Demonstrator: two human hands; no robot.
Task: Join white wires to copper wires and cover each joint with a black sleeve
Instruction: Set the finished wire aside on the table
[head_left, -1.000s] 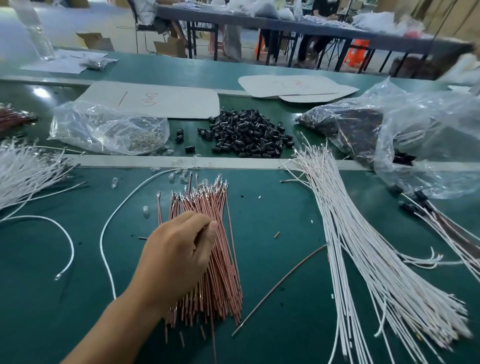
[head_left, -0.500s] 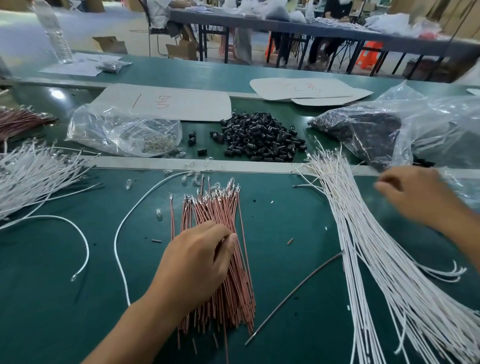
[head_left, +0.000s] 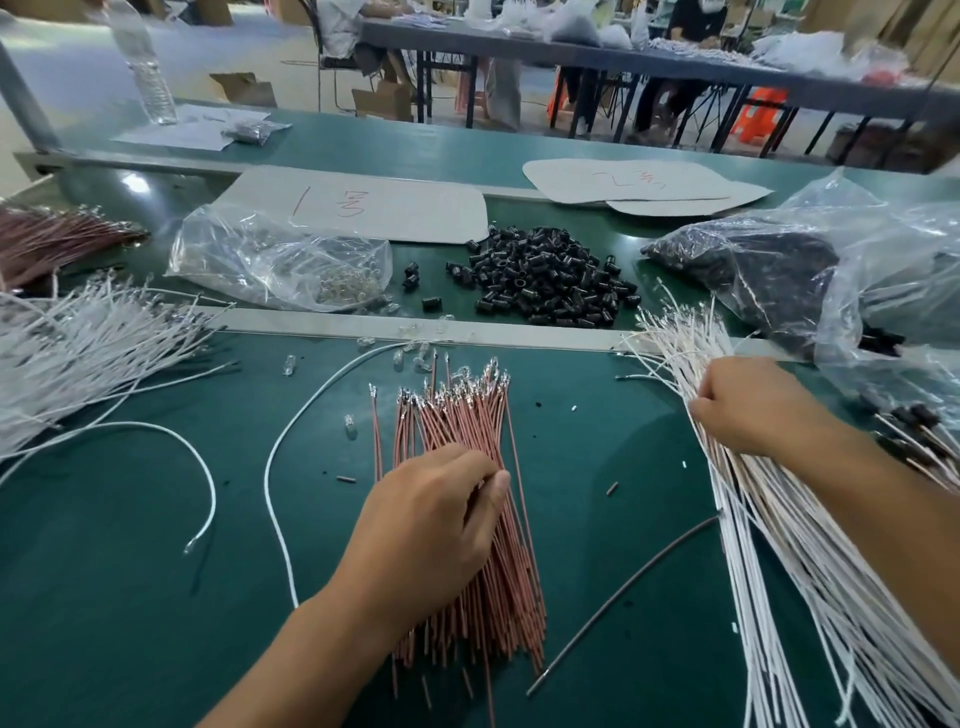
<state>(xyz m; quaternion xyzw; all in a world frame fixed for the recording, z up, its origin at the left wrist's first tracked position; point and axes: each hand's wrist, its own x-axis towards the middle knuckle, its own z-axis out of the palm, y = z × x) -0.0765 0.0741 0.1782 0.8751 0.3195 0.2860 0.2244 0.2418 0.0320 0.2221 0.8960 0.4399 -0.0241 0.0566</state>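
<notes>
Left hand (head_left: 431, 525) lies palm-down on the copper wires (head_left: 457, 415), fingers curled into the bundle, thumb tip pressed against its right edge, pinching strands. Right hand (head_left: 753, 405) is knuckles-up on the white wires (head_left: 779, 571), fingers curled in among the strands near their far end, gripping some; exactly how many I cannot tell.

Copper wires: one bundle at centre of the green table (head_left: 130, 597). The long axis runs near to far, leaning slightly left at the far end. Silvery crimped tips point away from me and fan out a little; cut ends point toward me, ragged. The insulation is pinkish-copper and the strands thin and straight.

White wires: a large sheaf at right. The long axis is diagonal, far end toward centre and near end spreading off to my right. Metal-tipped ends are on the far side, splayed.

Black sleeves (head_left: 545, 275): a loose pile of short tubes beyond the pale strip, between a clear bag (head_left: 280, 260) of small metal parts and a second bag (head_left: 753, 270) with dark contents.

A single dark wire (head_left: 618, 597) lies diagonally between the two bundles. A loose white wire (head_left: 267, 478) curves left of the copper.
</notes>
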